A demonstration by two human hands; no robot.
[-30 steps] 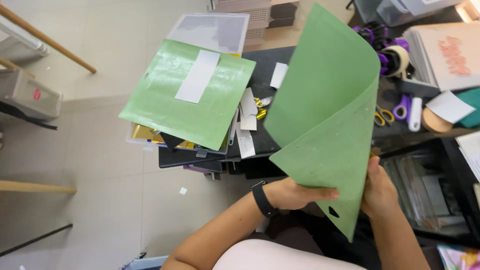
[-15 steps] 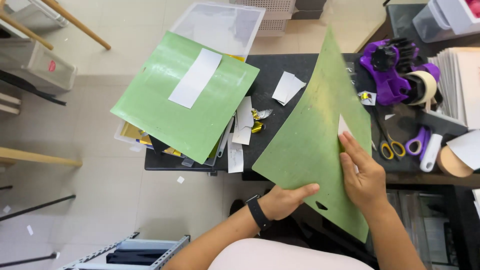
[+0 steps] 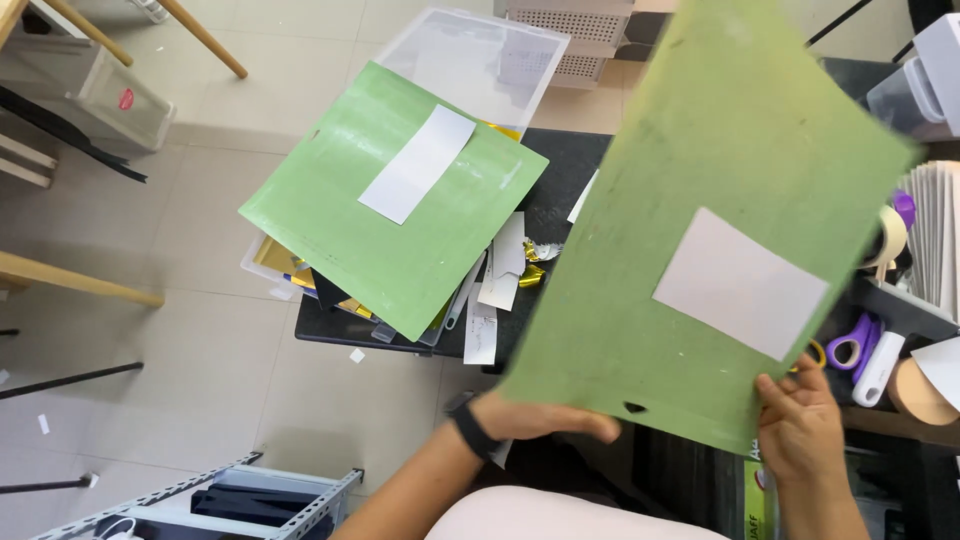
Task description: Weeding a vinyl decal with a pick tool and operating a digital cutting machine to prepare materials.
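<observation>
Both hands, left hand (image 3: 545, 418) and right hand (image 3: 800, 425), pinch a flat matte green mat (image 3: 700, 150) bearing 1 grey rectangle (image 3: 740, 283), hiding the black bench (image 3: 560, 170); another green mat (image 3: 390, 200) lies beside.

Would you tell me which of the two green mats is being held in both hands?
The nearer green mat, gripped along its lower edge; the other green mat lies on the pile.

Left of your grip, you see 1 green mat (image 3: 390, 200) with a white strip (image 3: 417, 164); right of it, purple scissors (image 3: 852, 345) and tape roll (image 3: 887, 238).
</observation>
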